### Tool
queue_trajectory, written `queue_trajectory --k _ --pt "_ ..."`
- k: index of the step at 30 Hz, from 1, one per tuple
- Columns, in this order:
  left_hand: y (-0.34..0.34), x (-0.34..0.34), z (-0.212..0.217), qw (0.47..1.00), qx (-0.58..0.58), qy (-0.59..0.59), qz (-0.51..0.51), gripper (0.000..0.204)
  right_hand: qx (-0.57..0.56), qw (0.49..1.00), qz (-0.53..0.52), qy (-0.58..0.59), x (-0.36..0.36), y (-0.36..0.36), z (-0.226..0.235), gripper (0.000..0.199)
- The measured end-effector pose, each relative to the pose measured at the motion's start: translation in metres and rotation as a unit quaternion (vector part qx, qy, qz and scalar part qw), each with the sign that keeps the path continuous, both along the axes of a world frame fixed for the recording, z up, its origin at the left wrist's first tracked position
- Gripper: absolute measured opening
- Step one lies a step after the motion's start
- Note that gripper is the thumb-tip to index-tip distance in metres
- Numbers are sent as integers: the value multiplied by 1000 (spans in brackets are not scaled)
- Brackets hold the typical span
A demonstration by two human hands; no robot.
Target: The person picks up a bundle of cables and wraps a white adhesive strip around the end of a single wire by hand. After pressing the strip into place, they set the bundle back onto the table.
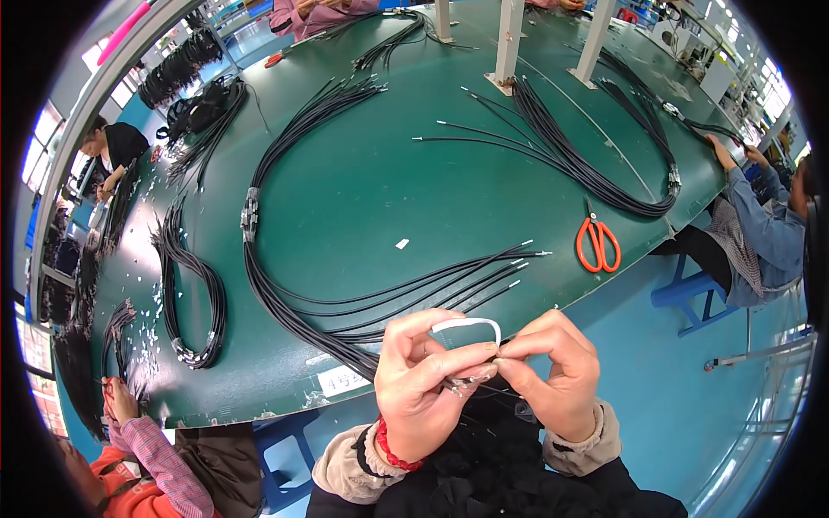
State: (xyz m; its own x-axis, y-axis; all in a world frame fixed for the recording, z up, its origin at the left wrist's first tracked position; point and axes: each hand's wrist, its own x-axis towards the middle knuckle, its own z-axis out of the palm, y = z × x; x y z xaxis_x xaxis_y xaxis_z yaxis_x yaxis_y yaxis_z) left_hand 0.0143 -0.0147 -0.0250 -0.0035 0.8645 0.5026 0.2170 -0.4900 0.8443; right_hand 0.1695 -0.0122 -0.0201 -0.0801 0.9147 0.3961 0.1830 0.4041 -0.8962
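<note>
My left hand is closed in front of the table's near edge. Between its fingers it grips a thin white strip, which arches up in a loop, along with small silvery ends. Thumb and forefinger of my right hand pinch together at the strip's lower end, against the left fingertips. Exactly what is in the right pinch is too small to make out. Just beyond my left hand, a long bundle of black cables curves across the table, its loose metal-tipped ends fanned out to the right.
Red-handled scissors lie near the right edge of the green table. Another black cable bundle curves behind them, and a shorter one lies left. White posts rise from the tabletop. Co-workers sit around it, one at right.
</note>
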Motion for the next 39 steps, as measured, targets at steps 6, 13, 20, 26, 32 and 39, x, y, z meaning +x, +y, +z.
queue_trajectory --k 6,13,20,26,32,39 --pt "0 2 5 997 -46 -43 -38 21 43 998 11 -37 6 2 -1 19" --pt "0 4 7 993 -82 -65 -52 20 36 999 2 -25 6 4 5 23" --pt "-1 5 6 991 -102 -69 -57 18 73 995 26 -70 14 7 1 31" --pt "1 6 6 988 -102 -75 -90 15 62 993 60 -81 17 11 4 29" --pt "2 4 11 985 -122 -69 -97 16 57 993 68 -76 23 11 6 25" --pt "8 7 11 980 -113 -104 -128 20 61 993 63 -73 35 13 9 19"
